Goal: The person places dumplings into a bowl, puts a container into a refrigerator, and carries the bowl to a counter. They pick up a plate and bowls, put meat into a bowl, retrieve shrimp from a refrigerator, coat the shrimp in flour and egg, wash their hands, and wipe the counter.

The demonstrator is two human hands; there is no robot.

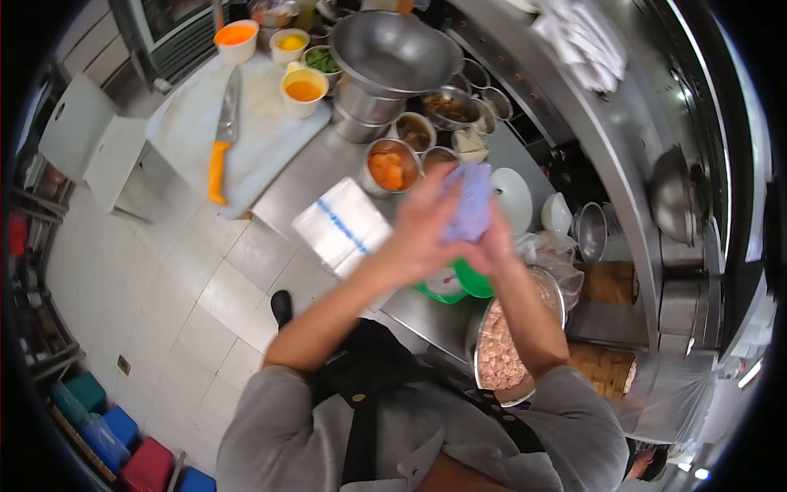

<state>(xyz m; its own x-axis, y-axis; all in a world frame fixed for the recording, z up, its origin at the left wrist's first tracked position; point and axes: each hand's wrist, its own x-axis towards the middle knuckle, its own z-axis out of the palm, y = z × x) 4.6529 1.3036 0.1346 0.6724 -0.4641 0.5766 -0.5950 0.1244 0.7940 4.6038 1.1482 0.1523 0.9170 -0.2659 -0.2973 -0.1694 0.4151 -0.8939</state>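
Note:
Both my hands are raised together over the steel counter, around a crumpled light purple cloth-like item (470,203). My left hand (422,225) presses against its left side, with the fingers blurred. On the other side, my right hand (494,242) wraps its lower right edge. Just left of them lies a folded white cloth with a blue stripe (343,221). Beneath my hands, a green bowl (474,279) and a green-rimmed scale-like item are partly hidden. A large steel bowl of pale chopped meat (502,353) stands under my right forearm.
A knife with an orange handle (218,172) lies on the white cutting board (275,123). Several food containers, a large steel bowl (393,49) and a pot of orange pieces (392,167) stand ahead. White plates (512,201) and wooden-looking containers (605,369) are at the right.

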